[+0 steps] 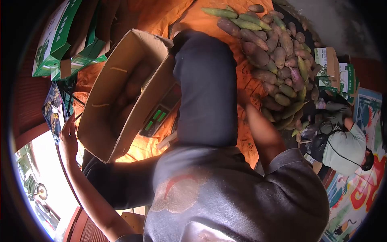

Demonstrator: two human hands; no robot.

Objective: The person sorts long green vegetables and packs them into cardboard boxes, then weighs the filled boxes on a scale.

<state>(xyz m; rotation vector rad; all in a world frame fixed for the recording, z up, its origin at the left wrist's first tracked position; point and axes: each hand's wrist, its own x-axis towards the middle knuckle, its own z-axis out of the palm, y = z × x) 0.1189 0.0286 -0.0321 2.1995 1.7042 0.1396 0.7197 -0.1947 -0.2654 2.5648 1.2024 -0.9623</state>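
Observation:
My left hand (pixel 69 135) is raised beside the outer left side of an open cardboard box (pixel 94 109), fingers apart and holding nothing I can see. Reddish-brown tubers (pixel 135 82) lie in the shaded bottom of the box. Under or beside its right side is a scale (pixel 156 120) with green lit displays. My right hand (pixel 242 99) is low beside my knee, at the left edge of a big pile of tubers (pixel 278 52); shadow and blur hide its fingers. Some long green tubers (pixel 219 13) lie at the top of the pile.
Green-and-white cartons (pixel 54 40) stand at the upper left, and more cartons (pixel 327 68) at the right. A person in a light shirt (pixel 344 147) crouches at the right, beyond the pile. An orange sheet (pixel 193 16) covers the ground.

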